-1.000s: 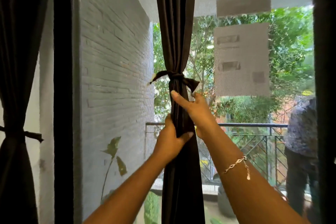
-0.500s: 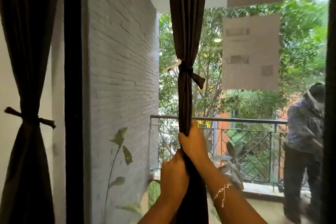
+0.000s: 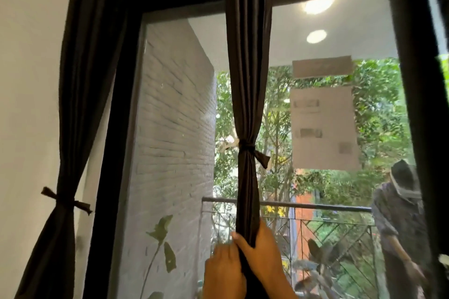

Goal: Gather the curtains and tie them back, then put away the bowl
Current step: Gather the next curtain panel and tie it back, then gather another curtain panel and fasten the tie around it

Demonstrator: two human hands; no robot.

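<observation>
Your hands have slid down the middle curtain (image 3: 247,80): a second ago they were just under the knot, and now they sit well below it. Your right hand (image 3: 263,255) wraps the gathered fabric with the thumb across its front. Your left hand (image 3: 224,272) clutches the same bundle just beside and slightly lower, the two touching.

Above your hands the tie-back (image 3: 246,149) cinches the cloth into a narrow waist with its ends sticking out. It holds with nobody touching it, so the tying looks done and you seem only to be smoothing the tail.

The cloth is dark and pleated. Far to the left of your hands, the left curtain (image 3: 80,80) is already knotted too. Beyond your hands, paper notices (image 3: 324,128) are on the glass. The bowl isn't in view; it is likely next.
</observation>
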